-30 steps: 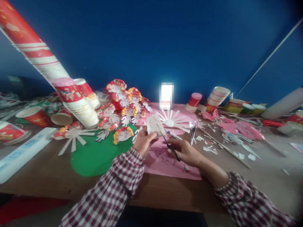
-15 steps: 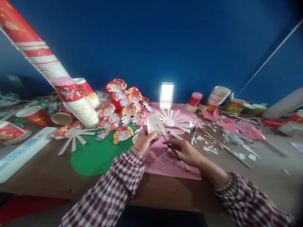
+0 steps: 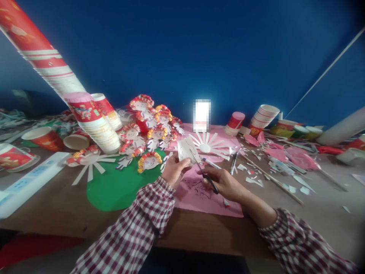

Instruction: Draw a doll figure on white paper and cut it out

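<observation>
A small white card (image 3: 185, 147) with dark drawn lines is pinched in my left hand (image 3: 174, 170), above the pink paper. My right hand (image 3: 226, 183) is closed round the dark handles of a pair of scissors (image 3: 210, 182), whose blades point up and left against the card's right side. Below both hands lies the pink sheet (image 3: 211, 207), with dark marks on it. Behind the card rests a white paper cup cut into spread strips (image 3: 204, 147). Pens (image 3: 234, 163) lie just beyond my right hand.
At the left, a green sheet (image 3: 111, 194), paper figures (image 3: 149, 161), a long stack of cups (image 3: 105, 135) and a white power strip (image 3: 31, 182). At the right, paper scraps (image 3: 255, 182), a wooden stick (image 3: 281, 186) and more cups (image 3: 264, 116).
The whole view has shifted slightly to the right. Both hands keep their hold on the card and the scissors, with hardly any other movement visible.
</observation>
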`<state>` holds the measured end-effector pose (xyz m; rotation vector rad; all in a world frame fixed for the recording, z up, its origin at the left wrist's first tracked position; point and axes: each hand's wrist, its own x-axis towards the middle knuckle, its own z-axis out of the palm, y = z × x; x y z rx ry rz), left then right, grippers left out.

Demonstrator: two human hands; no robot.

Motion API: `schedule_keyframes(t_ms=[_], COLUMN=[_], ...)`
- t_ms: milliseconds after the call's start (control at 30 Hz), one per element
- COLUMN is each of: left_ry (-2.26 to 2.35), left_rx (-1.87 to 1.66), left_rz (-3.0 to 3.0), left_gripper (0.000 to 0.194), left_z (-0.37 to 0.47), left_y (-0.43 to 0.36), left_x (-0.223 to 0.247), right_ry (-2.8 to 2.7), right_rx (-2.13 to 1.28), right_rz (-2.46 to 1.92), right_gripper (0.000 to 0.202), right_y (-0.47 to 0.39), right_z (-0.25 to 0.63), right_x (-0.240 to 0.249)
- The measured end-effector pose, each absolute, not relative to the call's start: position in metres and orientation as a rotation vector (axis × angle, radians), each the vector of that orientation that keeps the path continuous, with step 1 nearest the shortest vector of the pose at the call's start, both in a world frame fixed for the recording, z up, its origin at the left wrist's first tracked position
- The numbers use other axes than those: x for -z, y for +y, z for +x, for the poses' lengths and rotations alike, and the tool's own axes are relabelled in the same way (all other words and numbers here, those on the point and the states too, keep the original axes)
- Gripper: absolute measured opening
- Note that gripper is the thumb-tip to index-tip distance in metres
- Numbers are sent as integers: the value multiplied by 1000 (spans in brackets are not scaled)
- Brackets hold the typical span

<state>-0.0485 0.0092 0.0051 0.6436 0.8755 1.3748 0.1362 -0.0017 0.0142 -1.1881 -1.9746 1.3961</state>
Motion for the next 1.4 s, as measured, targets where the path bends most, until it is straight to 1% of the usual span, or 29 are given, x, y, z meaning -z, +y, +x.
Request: schedule_keyframes(t_ms=[300, 633, 1400], left_ry=[884, 916, 900], left_rx=[-1376, -1353, -1332], left_rz=[645, 639, 663], left_gripper=[34, 32, 38], left_z=[-49, -47, -49], left_y=[9, 8, 8], left_x=[-4, -6, -3], right_ry=[-1949, -2028, -1983], right_rx=[-1426, -1304, -1373], right_rz=[-1198, -1194, -1215], right_gripper=[45, 45, 48], right_y=[-2, -2, -3], right_z=[136, 138, 137], right_x=[-13, -13, -15])
